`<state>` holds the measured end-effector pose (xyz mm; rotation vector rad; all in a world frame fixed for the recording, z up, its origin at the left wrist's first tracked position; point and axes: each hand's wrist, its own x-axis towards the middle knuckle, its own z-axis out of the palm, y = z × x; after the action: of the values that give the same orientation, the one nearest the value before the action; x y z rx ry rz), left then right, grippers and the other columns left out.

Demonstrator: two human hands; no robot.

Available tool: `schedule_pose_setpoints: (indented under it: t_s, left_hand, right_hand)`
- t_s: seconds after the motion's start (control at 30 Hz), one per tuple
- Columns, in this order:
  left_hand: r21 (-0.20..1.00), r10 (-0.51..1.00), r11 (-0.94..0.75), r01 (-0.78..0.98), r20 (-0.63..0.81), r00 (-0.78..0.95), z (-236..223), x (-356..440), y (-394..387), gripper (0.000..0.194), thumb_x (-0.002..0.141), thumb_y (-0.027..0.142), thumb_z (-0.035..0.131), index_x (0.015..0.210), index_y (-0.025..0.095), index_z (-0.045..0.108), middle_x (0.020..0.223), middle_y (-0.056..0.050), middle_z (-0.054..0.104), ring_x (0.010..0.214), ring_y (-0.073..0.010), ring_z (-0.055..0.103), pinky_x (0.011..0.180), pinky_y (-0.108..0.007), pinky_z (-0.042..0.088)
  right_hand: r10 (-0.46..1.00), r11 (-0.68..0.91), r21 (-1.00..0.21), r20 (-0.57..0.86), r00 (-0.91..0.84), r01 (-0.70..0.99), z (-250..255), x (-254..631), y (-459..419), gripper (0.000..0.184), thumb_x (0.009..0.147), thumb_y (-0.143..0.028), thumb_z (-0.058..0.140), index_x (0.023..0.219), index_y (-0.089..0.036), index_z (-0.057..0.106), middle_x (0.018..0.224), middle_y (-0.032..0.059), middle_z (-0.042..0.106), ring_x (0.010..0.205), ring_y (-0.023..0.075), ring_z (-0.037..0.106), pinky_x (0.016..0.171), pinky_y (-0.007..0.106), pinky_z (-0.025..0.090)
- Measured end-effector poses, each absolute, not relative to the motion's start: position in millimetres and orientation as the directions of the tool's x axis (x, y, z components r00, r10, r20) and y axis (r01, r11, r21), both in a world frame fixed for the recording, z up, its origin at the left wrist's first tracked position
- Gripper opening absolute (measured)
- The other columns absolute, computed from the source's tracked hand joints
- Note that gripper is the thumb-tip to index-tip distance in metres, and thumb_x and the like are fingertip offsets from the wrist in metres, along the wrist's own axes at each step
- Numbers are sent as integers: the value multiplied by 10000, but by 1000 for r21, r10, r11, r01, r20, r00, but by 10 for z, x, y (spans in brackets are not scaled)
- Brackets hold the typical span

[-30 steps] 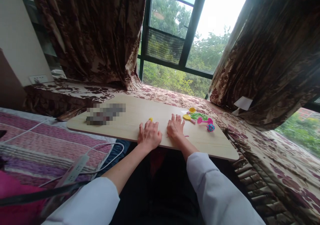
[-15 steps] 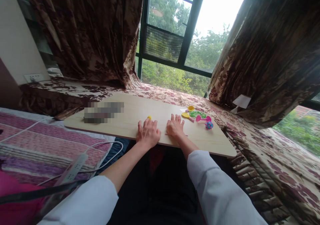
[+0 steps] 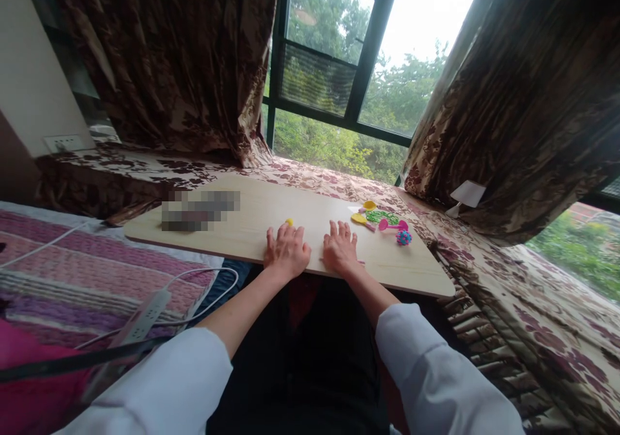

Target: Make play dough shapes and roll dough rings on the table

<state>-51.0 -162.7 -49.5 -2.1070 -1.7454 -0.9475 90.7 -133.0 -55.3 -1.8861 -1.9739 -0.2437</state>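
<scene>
My left hand lies palm down near the front edge of the pale wooden tabletop, fingers spread. Just beyond its fingertips sits a small yellow thing, too small to name. To the right, my right hand also rests palm down with fingers apart. Beneath it a thin pink stick pokes out, mostly covered by the hand. Farther right lie yellow-headed toy pieces, green linked rings, a pink dumbbell-shaped toy and a blue-and-pink knobbly ball.
A blurred-out object lies on the table's left part. A power strip with a white cable rests on the striped bedding at left. A small white lamp stands on the floral-covered window ledge.
Both hands stay at nearly the same place on the table. My right forearm has shifted slightly to the right, and the view has tilted a little.
</scene>
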Motion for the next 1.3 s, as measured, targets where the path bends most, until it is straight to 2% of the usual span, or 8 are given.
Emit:
schedule_pose_setpoints:
  t_s: [0.2,0.4,0.57,0.8,0.97,1.13,1.2,1.3]
  left_hand:
    - [235,763,-289,928,641,75,-465,-565,-1605,358,769,272,416,1103,192,517,1133,-106,567,1185,-262,375,1018,-478,168]
    - [323,769,-359,876,634,81,-402,-605,-1583,262,801,292,412,989,235,586,1101,-41,580,1135,-213,417,997,-412,237]
    - [356,797,-474,805,563,220,-394,-350,-1606,270,781,303,457,1002,243,600,1083,-42,572,1087,-212,434,974,-410,255]
    - [330,785,-517,790,551,284,-329,-158,-1519,166,762,277,490,719,244,647,888,-21,617,919,-197,505,904,-417,300]
    - [311,767,-549,776,557,319,-211,-247,-1540,134,751,258,506,730,249,638,808,-2,631,884,-186,514,938,-424,258]
    - [343,770,-580,739,527,360,-238,-263,-1633,159,752,255,495,722,265,651,776,5,620,854,-176,515,915,-394,275]
    - [367,783,-577,729,502,367,-278,-247,-1648,172,755,260,489,727,269,659,764,4,609,818,-168,518,874,-369,309]
    - [395,792,-574,717,489,365,-315,-232,-1640,176,755,271,490,744,266,666,767,-4,601,808,-166,519,823,-339,339]
  right_hand:
    - [893,37,-277,440,92,960,-309,802,-917,451,882,-241,292,1331,-201,301,1403,112,257,1303,241,129,1012,489,65]
    - [880,90,-381,464,106,920,67,1084,-847,413,898,-242,242,1264,-174,420,1290,129,418,1179,232,372,964,426,243]
    - [936,229,-399,340,-89,888,97,1788,-1224,236,807,-232,472,956,-220,655,981,31,630,882,150,566,801,258,405]
    - [928,282,-427,350,-130,859,-241,2008,-1596,158,738,-250,564,821,-207,692,888,43,629,807,151,569,747,257,415]
    - [902,338,-443,404,-152,830,-227,1906,-1751,133,749,-206,542,780,-198,671,783,20,630,740,134,559,721,239,404]
    - [843,442,-333,470,-260,833,-207,2004,-2007,162,780,-179,511,747,-200,668,773,26,627,782,145,548,769,262,384]
    - [831,449,-326,493,-256,832,-162,2028,-2006,181,791,-180,495,802,-207,673,824,34,624,803,148,551,773,264,391]
    - [792,369,-403,608,-56,837,-25,1931,-1822,278,818,-169,432,1022,-211,616,1008,51,591,928,158,531,838,274,383]
